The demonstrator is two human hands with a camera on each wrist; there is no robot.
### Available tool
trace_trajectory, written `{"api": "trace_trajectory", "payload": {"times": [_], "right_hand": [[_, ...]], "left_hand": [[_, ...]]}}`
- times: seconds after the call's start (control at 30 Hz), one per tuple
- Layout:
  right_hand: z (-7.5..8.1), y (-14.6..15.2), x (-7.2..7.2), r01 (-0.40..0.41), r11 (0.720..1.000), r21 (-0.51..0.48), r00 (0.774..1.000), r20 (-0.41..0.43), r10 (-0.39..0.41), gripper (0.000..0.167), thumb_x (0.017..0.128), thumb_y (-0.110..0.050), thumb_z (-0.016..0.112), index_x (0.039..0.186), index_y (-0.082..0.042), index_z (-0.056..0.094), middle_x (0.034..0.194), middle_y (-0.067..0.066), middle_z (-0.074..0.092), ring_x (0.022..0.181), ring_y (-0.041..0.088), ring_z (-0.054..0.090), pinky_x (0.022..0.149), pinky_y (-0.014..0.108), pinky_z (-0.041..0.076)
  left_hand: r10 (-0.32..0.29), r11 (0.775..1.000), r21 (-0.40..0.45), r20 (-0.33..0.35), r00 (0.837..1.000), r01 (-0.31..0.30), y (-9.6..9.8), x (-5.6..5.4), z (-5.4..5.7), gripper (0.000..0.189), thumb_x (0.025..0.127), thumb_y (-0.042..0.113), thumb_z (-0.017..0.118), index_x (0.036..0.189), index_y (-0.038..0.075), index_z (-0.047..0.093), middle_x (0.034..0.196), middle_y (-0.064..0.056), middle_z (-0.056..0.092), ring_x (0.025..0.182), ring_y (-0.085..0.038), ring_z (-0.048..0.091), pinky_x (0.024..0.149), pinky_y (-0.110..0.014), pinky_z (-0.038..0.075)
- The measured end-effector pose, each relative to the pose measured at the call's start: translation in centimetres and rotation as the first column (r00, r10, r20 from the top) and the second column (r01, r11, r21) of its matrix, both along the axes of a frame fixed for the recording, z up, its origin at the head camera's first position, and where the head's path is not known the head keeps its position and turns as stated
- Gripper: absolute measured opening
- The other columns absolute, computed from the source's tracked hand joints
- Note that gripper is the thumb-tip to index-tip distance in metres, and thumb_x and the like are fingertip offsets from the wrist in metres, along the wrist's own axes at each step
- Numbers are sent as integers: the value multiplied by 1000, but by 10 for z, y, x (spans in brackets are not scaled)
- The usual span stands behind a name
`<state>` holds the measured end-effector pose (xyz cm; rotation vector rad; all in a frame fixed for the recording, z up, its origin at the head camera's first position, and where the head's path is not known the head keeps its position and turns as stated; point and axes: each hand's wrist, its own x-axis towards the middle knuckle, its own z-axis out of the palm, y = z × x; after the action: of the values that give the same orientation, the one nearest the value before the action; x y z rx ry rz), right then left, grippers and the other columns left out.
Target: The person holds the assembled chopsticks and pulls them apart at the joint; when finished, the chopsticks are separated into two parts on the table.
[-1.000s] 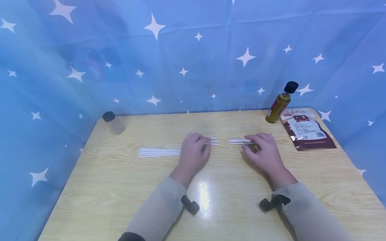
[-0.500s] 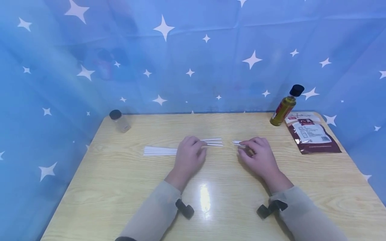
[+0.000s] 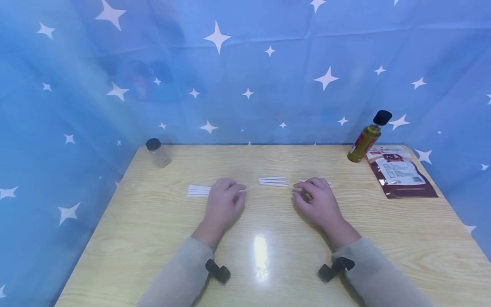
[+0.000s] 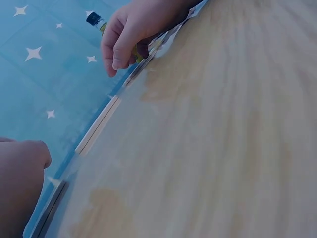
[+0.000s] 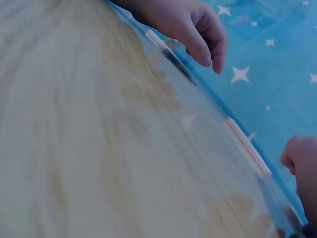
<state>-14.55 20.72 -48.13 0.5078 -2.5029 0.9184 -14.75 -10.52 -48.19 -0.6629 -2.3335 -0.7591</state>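
Head view showed the left hand [image 3: 225, 204] above the left strips [image 3: 197, 191], its fingers loosely bent, with the thumb a little apart from them. These strips were white and thin, and their ends came out on the far left side of the hand. The right hand [image 3: 317, 198] had its fingers bent also in a relaxed curve, and it was over the right strips [image 3: 303, 181], which showed at both sides of the fingers. Whether any fingertip touched a strip I could not tell surely, because the hands covered that part. Between the two hands, and apart from both, the middle strips [image 3: 272, 182] lay slightly fanned on the wooden table [image 3: 153, 238]. Farther away, the jar [image 3: 161, 157] with black lid stood near the far left corner. The bottle [image 3: 364, 143] stood at the far right, just beside the flat pouch [image 3: 400, 172]. Behind the table hung a blue cloth [image 3: 264, 115] with white stars.
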Motion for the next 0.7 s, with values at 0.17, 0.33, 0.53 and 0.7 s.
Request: {"api": "trace_trajectory", "payload": {"times": [0.17,0.33,0.53,0.7], "right_hand": [[2,-19,1,-39,999,-17,999,-3,39,18,90,-16,80,107,-8,81,99,5,70,94,24,56,80,43,47],[0,-36,2,-68,997,-31,997,-23,68,18,89,-15,81,105,-8,81,96,4,68,93,23,55,79,42,48],[-1,-58,1,-120,992,-38,992,-51,118,19,89,-17,81,105,-7,81,99,6,69,96,26,58,85,45,50],[0,-74,0,-153,988,-34,987,-63,150,19,89,-17,80,105,-7,80,97,5,68,95,27,59,86,46,49]], "left_hand": [[32,999,-1,26,999,-32,-19,6,0,13,92,12,77,104,9,81,96,-2,69,97,-24,62,90,-40,53],[39,999,17,18,999,-39,-36,9,0,13,91,11,79,103,8,81,97,-4,69,96,-25,61,86,-41,53],[86,996,28,49,995,-87,-60,13,1,14,90,12,80,103,7,80,100,-6,69,98,-27,61,89,-44,52],[117,992,30,83,990,-120,-82,16,3,15,91,13,80,104,6,80,102,-8,69,98,-30,61,88,-45,52]]}}
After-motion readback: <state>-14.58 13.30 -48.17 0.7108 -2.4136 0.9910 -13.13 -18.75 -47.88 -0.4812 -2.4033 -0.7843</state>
